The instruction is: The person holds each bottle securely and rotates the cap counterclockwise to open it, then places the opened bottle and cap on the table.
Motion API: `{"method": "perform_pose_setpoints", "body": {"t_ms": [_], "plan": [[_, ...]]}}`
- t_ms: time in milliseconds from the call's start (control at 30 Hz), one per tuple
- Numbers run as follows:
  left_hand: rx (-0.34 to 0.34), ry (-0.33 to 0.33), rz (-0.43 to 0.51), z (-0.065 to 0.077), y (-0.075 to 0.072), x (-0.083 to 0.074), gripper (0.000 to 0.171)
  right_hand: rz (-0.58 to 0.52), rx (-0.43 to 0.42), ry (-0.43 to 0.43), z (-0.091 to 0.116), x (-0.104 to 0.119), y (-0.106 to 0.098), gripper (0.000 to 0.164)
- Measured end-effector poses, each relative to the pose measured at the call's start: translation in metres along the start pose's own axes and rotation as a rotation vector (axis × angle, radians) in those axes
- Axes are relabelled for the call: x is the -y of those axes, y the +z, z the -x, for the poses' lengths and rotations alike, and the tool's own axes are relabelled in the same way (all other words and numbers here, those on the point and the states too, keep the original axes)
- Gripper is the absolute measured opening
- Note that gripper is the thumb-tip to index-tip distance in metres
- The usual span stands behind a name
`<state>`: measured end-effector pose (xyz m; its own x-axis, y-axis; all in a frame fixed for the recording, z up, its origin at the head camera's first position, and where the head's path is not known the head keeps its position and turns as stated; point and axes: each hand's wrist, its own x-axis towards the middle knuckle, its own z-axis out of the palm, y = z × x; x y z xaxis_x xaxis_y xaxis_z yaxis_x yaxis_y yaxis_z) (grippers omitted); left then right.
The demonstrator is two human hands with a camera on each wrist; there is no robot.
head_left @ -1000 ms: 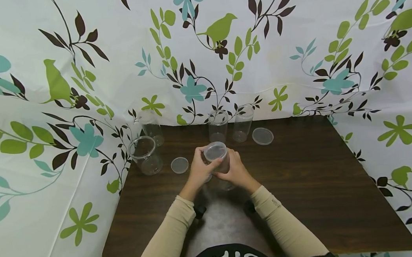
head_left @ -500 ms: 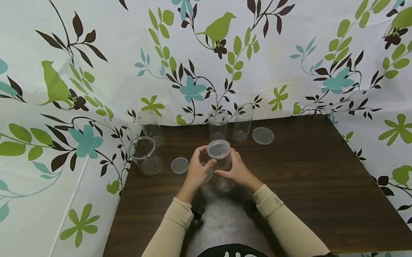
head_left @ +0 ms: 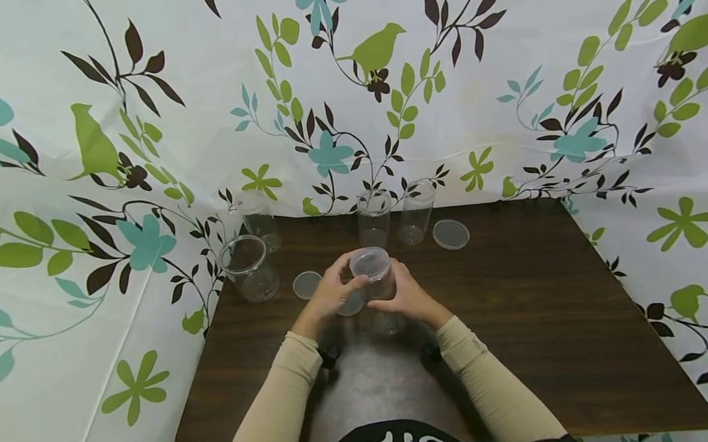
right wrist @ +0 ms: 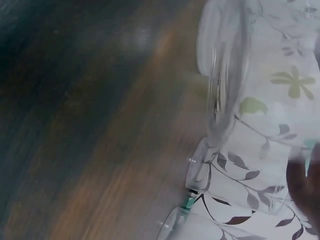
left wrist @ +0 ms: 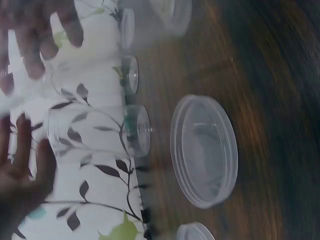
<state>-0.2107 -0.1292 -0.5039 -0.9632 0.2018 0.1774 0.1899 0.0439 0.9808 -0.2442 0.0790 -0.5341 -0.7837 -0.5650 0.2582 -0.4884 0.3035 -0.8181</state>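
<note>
A clear plastic jar [head_left: 380,288] with a translucent lid [head_left: 369,263] on top is upright between both hands, over the middle of the table. My left hand [head_left: 329,291] has its thumb at the front of the lid and its fingers behind. In the left wrist view, that hand [left wrist: 25,172] is at the jar's see-through side. My right hand [head_left: 409,297] grips the jar's body from the right, thumb in front. Its fingers [right wrist: 302,182] are blurred in the right wrist view. Just left of the jar lies a loose lid [head_left: 351,305], partly behind the left hand.
A second lid [head_left: 306,285] lies further left, a third [head_left: 451,234] at the back right. Two open clear jars [head_left: 373,221] [head_left: 417,216] stand along the back. A wide jar [head_left: 249,271] and a taller jar [head_left: 261,223] are at the left edge of the brown table [head_left: 519,332].
The lidded jar rose slightly toward the back, then came down and left again. My left hand has shifted left, uncovering more of the loose lid beside the jar.
</note>
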Motion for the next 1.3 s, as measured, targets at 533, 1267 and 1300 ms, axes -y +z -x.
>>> {"method": "perform_pose_setpoints", "body": {"t_ms": [533, 1267, 1300], "plan": [[-0.314, -0.016, -0.027, 0.001, 0.028, 0.001, 0.110, 0.162, -0.210, -0.025, -0.004, 0.002, 0.013, 0.095], [-0.187, -0.009, -0.038, 0.006, 0.010, -0.004, 0.074, 0.083, -0.073, -0.032, -0.004, 0.002, 0.013, 0.095], [-0.233, -0.012, -0.068, 0.005, 0.014, -0.004, 0.072, 0.126, -0.112, -0.027, -0.004, 0.004, 0.015, 0.095]]}}
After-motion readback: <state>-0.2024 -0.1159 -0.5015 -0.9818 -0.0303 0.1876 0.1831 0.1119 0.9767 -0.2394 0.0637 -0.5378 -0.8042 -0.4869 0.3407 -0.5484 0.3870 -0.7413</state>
